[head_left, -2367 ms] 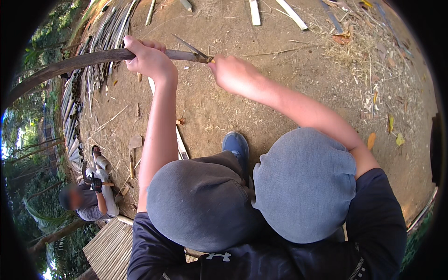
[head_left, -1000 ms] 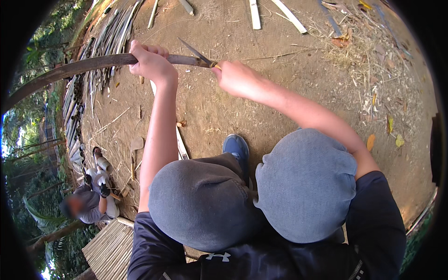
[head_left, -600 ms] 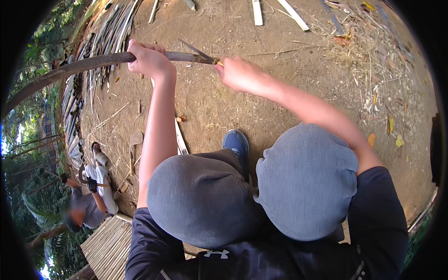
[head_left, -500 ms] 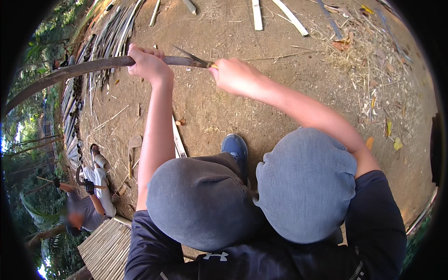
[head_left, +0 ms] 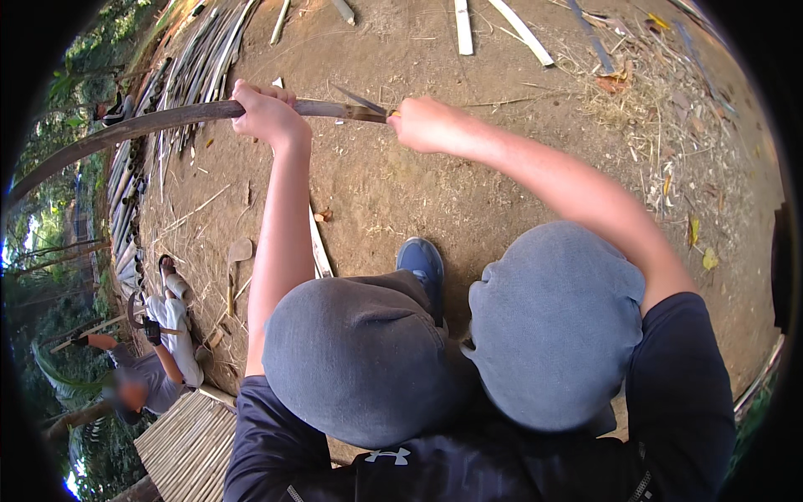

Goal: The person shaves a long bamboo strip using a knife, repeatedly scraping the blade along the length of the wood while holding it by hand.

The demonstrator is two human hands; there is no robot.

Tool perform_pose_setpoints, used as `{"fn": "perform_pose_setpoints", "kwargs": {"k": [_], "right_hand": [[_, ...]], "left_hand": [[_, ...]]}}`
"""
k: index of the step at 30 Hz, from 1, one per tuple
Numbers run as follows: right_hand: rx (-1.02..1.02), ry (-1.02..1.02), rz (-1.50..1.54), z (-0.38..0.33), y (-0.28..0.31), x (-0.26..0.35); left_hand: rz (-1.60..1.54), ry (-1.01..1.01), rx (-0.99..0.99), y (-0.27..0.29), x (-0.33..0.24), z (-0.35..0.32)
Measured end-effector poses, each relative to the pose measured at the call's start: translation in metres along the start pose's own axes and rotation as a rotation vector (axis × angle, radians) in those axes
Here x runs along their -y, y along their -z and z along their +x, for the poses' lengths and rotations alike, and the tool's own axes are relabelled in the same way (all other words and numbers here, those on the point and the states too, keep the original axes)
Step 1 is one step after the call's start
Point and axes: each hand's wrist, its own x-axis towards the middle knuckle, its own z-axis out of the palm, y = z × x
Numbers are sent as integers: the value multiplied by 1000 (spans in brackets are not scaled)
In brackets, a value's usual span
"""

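My left hand (head_left: 272, 115) is closed around a long brown wooden pole (head_left: 150, 124), near its right end. The pole runs off to the left and looks bent by the lens. A lighter patch of bare wood shows on the pole just short of its tip. At that tip, my right hand (head_left: 431, 125) is closed on a knife (head_left: 360, 99). The narrow dark blade points left and lies at a slant along the pole's end. Most of the knife's handle is hidden in my fist.
A pile of thin poles (head_left: 201, 71) lies at the far left. Flat pale strips (head_left: 464, 29) rest on the dirt ahead. On the left, a seated person (head_left: 163, 368) holds a curved blade (head_left: 134, 311), near a slatted bamboo platform (head_left: 188, 443). Dry straw (head_left: 640, 100) is scattered at right.
My right hand has slid the knife a little to the right, out toward the pole's tip. My left hand has barely moved. The seated person's far arm has shifted.
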Motion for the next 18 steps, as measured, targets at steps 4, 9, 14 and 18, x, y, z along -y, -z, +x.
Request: {"fn": "perform_pose_setpoints", "kwargs": {"k": [4,9,14,18], "right_hand": [[-57,0,64,8,-17,-12],[-83,-49,48,16,-19,-27],[-81,-187,128,25,-33,-59],[-25,-358,-119,47,-39,-123]], "left_hand": [[54,-5,-86,-12,4,-6],[16,-10,-12,1,7,7],[7,-54,106,-19,-2,-16],[-9,-67,215,-22,-2,-17]]}}
